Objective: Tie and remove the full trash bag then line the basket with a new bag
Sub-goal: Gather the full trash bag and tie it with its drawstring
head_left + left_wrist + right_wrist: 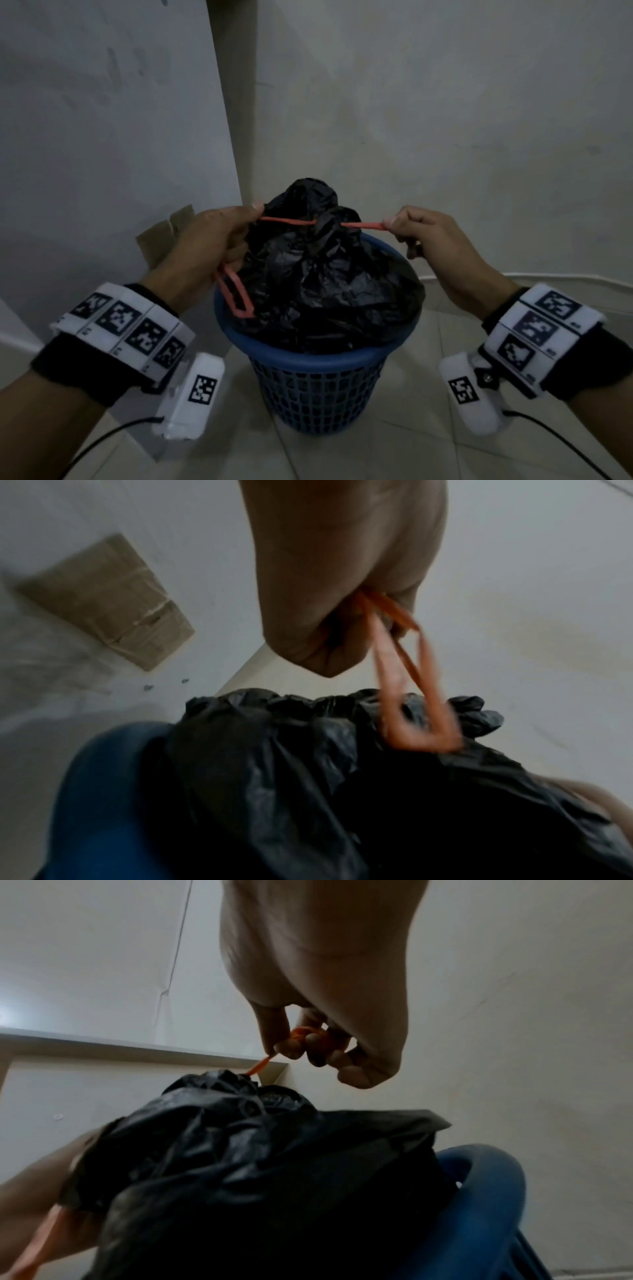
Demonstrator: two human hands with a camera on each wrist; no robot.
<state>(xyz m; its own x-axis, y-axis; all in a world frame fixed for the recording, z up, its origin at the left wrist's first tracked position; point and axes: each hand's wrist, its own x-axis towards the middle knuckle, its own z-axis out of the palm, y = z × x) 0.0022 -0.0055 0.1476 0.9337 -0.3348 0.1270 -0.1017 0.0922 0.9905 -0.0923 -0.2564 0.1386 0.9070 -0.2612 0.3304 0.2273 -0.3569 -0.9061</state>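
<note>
A full black trash bag (325, 274) bulges out of a blue plastic mesh basket (318, 387) on the floor. An orange drawstring (287, 222) runs taut through the bag's gathered neck. My left hand (219, 236) grips the string's left end, and a loop (236, 294) of it hangs below the fist over the basket rim. My right hand (414, 229) pinches the right end of the string (366, 225). In the left wrist view the loop (414, 696) dangles from the fist (342, 593) above the bag (308, 777). In the right wrist view the fingertips (291, 1047) pinch bunched string above the bag (257, 1164).
The basket stands in a corner between pale walls on a tiled floor. A folded cardboard piece (168, 236) leans against the left wall behind my left hand; it also shows in the left wrist view (109, 601). Cables trail from both wrist cameras.
</note>
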